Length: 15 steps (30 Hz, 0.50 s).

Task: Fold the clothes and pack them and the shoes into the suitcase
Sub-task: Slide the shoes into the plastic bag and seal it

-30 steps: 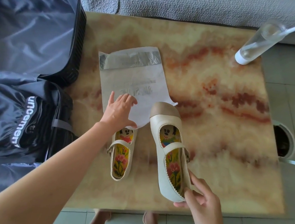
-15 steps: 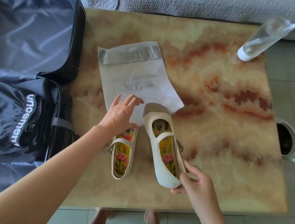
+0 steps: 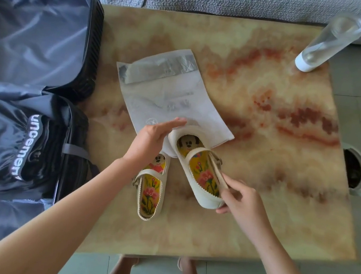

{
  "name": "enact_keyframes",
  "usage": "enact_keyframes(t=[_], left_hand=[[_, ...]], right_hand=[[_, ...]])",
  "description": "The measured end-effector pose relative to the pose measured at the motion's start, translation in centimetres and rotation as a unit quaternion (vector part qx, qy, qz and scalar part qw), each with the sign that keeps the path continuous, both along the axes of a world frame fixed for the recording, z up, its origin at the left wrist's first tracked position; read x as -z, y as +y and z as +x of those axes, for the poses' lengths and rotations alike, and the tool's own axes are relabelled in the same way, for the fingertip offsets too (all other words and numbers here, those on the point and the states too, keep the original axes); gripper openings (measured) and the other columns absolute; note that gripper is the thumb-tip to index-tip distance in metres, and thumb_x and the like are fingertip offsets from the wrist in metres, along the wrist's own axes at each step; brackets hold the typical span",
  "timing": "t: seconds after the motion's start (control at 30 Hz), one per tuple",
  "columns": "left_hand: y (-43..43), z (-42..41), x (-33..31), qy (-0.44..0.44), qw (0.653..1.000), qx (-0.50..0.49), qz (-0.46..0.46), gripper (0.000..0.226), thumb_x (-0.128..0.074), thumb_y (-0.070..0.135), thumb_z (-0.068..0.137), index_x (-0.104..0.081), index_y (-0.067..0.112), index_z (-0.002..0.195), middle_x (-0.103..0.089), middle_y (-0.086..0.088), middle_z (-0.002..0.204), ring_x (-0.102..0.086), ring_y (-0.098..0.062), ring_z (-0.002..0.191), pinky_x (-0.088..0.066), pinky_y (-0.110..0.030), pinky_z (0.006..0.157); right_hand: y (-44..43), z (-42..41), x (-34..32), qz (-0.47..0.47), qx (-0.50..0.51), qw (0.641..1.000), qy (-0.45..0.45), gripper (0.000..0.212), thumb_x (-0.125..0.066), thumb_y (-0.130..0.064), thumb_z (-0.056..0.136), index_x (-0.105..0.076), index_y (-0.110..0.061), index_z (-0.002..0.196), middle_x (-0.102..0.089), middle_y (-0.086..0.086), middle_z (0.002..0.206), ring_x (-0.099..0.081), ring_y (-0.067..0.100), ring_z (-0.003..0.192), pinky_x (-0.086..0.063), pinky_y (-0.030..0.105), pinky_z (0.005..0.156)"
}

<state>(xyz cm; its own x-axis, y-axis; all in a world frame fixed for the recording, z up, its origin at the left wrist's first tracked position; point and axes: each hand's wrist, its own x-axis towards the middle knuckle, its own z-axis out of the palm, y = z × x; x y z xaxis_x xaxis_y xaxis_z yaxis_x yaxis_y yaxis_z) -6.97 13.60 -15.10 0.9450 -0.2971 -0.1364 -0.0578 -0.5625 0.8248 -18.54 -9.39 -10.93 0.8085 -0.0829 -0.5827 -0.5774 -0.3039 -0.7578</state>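
As your right hand (image 3: 241, 201) pinched the shoe (image 3: 203, 177) at its heel, your left hand (image 3: 150, 140), fingers straight and together, steadied the bag (image 3: 163, 99); a toe-first entry seemed best.

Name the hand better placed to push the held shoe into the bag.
Right: right hand grips the shoe by its heel, toe at the bag; left hand only touches the bag.

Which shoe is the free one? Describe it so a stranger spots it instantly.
Find the marble table beside the suitcase. Toward its near edge, a cream shoe lies flat, toe under the left hand. The other shoe is gripped at its heel by the right hand.
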Motion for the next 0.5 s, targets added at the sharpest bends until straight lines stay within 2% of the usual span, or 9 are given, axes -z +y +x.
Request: enact_keyframes(t=[0.07, 0.13, 0.23, 0.33, 0.37, 0.43, 0.5], left_hand=[[-0.6, -0.3, -0.5, 0.029, 0.999, -0.023, -0.028, 0.032, -0.051, 0.010, 0.097, -0.064, 0.024, 0.123, -0.060, 0.010, 0.127, -0.049, 0.007, 0.120, -0.038, -0.009, 0.100], [-1.0, -0.4, -0.7, 0.029, 0.997, -0.065, -0.043, 0.025, -0.054, 0.019, 0.097, -0.068, 0.025, 0.116, -0.066, 0.013, 0.116, -0.055, 0.008, 0.107, -0.042, -0.006, 0.088], [-1.1, -0.8, -0.9, 0.023, 0.994, -0.093, -0.061, 0.022, -0.053, 0.025, 0.097, -0.069, 0.032, 0.109, -0.071, 0.014, 0.105, -0.063, -0.003, 0.097, -0.050, -0.023, 0.084], [-0.9, -1.6, -0.8, 0.027, 0.996, -0.065, -0.051, 0.025, -0.053, 0.024, 0.097, -0.066, 0.042, 0.108, -0.069, 0.021, 0.106, -0.068, -0.017, 0.088, -0.052, -0.035, 0.080], [-0.9, -1.8, -0.7, 0.025, 0.997, -0.053, -0.042, 0.027, -0.053, 0.024, 0.097, -0.064, 0.046, 0.109, -0.069, 0.022, 0.105, -0.069, -0.023, 0.083, -0.053, -0.037, 0.076], [-0.8, -2.0, -0.4, 0.016, 0.999, -0.036, -0.025, 0.030, -0.054, 0.023, 0.097, -0.063, 0.049, 0.108, -0.070, 0.022, 0.102, -0.070, -0.024, 0.074, -0.052, -0.038, 0.069], [-0.7, -1.9, -0.1, 0.006, 0.999, -0.035, -0.028, 0.028, -0.055, 0.022, 0.096, -0.065, 0.045, 0.109, -0.069, 0.022, 0.101, -0.070, -0.023, 0.077, -0.053, -0.037, 0.070]], right_hand=[[0.4, 0.4, 0.5, 0.011, 0.025, 1.000, -0.004, 0.042, -0.053, -0.003, 0.094, -0.054, -0.034, 0.123, -0.067, 0.002, 0.091, -0.070, 0.027, 0.063, -0.060, 0.039, 0.068], [1.0, 0.7, 1.0, 0.010, 0.036, 0.999, -0.014, 0.043, -0.053, -0.004, 0.094, -0.053, -0.035, 0.123, -0.066, 0.005, 0.099, -0.070, 0.026, 0.064, -0.060, 0.037, 0.067], [1.8, 1.5, 1.8, 0.026, 0.099, 0.995, 0.001, 0.041, -0.050, -0.005, 0.095, -0.053, -0.022, 0.132, -0.068, 0.005, 0.105, -0.070, 0.028, 0.063, -0.059, 0.030, 0.061], [2.5, 2.9, 2.8, -0.006, 0.111, 0.994, -0.011, 0.040, -0.050, -0.006, 0.094, -0.056, -0.019, 0.132, -0.071, 0.004, 0.092, -0.070, 0.027, 0.058, -0.059, 0.043, 0.069], [2.7, 3.4, 3.1, -0.017, 0.108, 0.994, -0.021, 0.040, -0.050, -0.006, 0.094, -0.057, -0.020, 0.130, -0.072, 0.006, 0.087, -0.069, 0.026, 0.057, -0.058, 0.044, 0.070], [3.3, 4.2, 3.5, -0.048, 0.085, 0.994, -0.043, 0.040, -0.051, -0.007, 0.092, -0.060, -0.022, 0.128, -0.070, 0.011, 0.087, -0.067, 0.021, 0.054, -0.057, 0.029, 0.061], [3.7, 4.9, 3.9, -0.073, 0.061, 0.994, -0.058, 0.040, -0.051, -0.007, 0.093, -0.061, -0.024, 0.128, -0.068, 0.012, 0.090, -0.065, 0.018, 0.053, -0.045, 0.013, 0.048]])
